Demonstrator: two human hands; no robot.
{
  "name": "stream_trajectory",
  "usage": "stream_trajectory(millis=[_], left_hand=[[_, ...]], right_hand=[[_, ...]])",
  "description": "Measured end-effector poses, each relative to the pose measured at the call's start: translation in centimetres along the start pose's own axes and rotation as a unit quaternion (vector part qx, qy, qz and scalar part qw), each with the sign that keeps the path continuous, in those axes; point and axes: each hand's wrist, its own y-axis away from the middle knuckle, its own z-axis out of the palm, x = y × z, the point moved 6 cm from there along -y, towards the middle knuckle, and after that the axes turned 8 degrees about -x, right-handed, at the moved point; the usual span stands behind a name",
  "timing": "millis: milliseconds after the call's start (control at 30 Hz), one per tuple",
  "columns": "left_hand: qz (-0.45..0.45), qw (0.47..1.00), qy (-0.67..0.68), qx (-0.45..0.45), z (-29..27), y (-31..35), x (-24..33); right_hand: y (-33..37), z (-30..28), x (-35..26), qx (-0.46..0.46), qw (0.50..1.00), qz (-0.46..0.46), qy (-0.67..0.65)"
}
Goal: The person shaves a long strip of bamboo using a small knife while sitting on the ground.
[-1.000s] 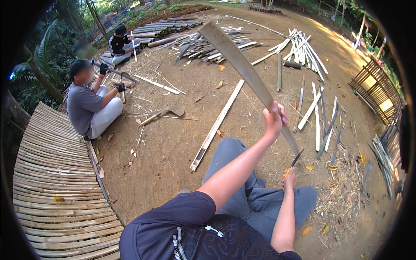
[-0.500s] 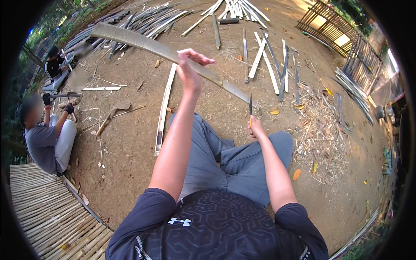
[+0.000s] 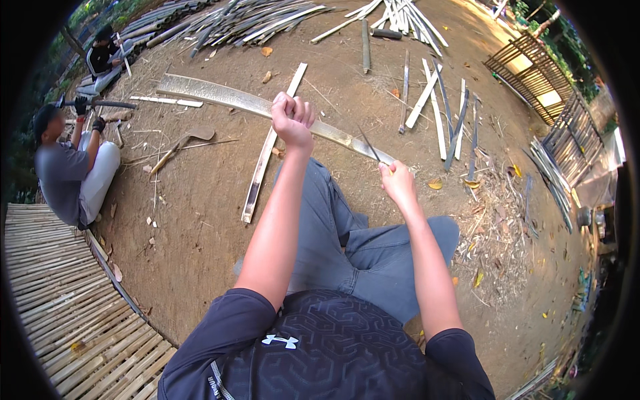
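Step in hand, we judge: working knife (image 3: pixel 372 149) at right end of strip (image 3: pixel 250 103). Next move calls for steady left grip and controlled blade angle, left fingers well out of its path. Our left hand (image 3: pixel 292 122) curls round strip near its middle; right hand (image 3: pixel 399 181) wraps knife handle. Strip slants above ground (image 3: pixel 193 267), right end just beside right hand; blade crosses there, contact we cannot tell. Second strip (image 3: pixel 270 152) lies on ground below left hand.

The person's two hands (image 3: pixel 292 125), one small knife (image 3: pixel 370 146), one curved bamboo strip (image 3: pixel 217 94), two co-workers (image 3: pixel 67 163)
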Motion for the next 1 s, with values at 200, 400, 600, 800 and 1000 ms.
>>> stream_trajectory(millis=[200,400,600,800,1000], left_hand=[[0.003,1.0,-0.004,0.014,-1.4,0.7,0.7],[0.01,1.0,-0.024,0.007,-2.4,1.6,0.8],[0.006,0.995,-0.042,0.089,-4.6,2.3,1.2],[-0.004,0.988,-0.014,0.154,-8.8,3.7,0.9],[-0.01,0.987,-0.031,0.156,-7.5,5.8,-0.9]], right_hand=[[4.2,1.8,-5.0,-0.02,0.999,-0.042,-0.019],[1.4,1.1,-0.9,-0.042,0.998,0.018,0.049],[3.6,2.0,-2.5,-0.063,0.997,-0.02,0.039],[4.8,5.3,-5.2,-0.034,0.992,-0.037,0.114],[6.2,4.1,-1.2,-0.03,0.999,-0.016,0.0]])
